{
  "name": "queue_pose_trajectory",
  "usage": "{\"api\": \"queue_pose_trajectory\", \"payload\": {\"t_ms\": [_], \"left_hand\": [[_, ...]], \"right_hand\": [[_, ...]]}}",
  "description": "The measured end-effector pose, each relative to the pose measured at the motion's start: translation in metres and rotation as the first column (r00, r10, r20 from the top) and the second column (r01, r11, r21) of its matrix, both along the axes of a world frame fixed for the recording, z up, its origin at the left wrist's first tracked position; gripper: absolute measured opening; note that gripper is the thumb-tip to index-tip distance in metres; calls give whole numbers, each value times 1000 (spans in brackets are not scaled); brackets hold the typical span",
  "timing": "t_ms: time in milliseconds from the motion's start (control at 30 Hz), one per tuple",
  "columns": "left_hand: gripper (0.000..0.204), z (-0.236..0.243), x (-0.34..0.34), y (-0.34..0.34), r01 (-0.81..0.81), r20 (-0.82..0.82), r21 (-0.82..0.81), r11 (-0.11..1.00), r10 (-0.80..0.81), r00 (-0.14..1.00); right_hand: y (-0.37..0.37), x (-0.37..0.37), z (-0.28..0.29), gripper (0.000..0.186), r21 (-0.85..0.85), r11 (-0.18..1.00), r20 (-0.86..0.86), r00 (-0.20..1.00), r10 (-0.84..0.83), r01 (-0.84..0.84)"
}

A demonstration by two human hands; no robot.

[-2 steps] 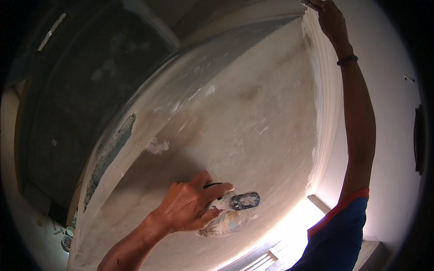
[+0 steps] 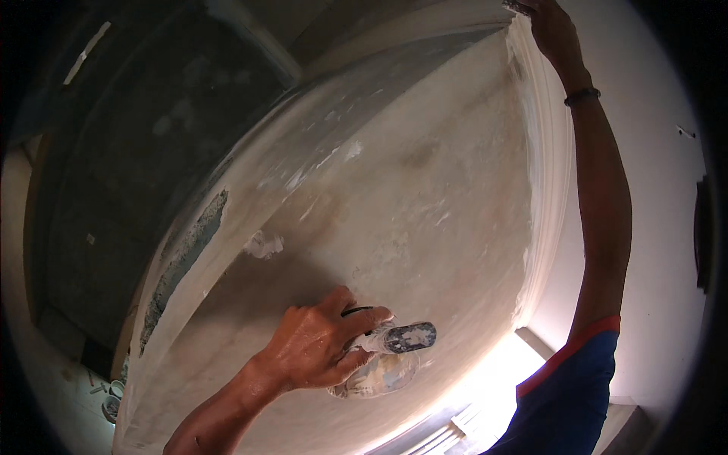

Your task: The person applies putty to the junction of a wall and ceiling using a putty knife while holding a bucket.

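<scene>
Jutting from left grip: tool handle

Can't really see the top of the right hand, it's cropped up high, and whatever whitish bit is by its fingertips is too cut off to call. The left hand covers part of the smeared tool, so no clue how its middle looks. Left forearm and blue sleeve run out at the bottom. Those containers low on the left? Too tiny to make out what's inside.
</scene>
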State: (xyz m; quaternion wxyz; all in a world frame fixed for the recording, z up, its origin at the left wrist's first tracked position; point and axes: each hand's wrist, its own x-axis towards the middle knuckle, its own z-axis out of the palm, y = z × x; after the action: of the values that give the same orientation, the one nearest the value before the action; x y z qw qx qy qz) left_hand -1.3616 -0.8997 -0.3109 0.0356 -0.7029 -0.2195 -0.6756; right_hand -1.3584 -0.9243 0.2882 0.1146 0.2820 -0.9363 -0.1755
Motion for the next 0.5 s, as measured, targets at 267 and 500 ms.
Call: {"api": "queue_pose_trajectory", "payload": {"t_ms": [267,500], "left_hand": [[51,1,-2,2,-7,-10,-9,1000,7,1000],[51,2,-2,2,-14,-21,-19,1000,14,1000]], "right_hand": [[-20,-21,-30,16,547,238,-824,567,-20,803],[-2,-44,-67,23,417,146,-906,423,-8,897]]}}
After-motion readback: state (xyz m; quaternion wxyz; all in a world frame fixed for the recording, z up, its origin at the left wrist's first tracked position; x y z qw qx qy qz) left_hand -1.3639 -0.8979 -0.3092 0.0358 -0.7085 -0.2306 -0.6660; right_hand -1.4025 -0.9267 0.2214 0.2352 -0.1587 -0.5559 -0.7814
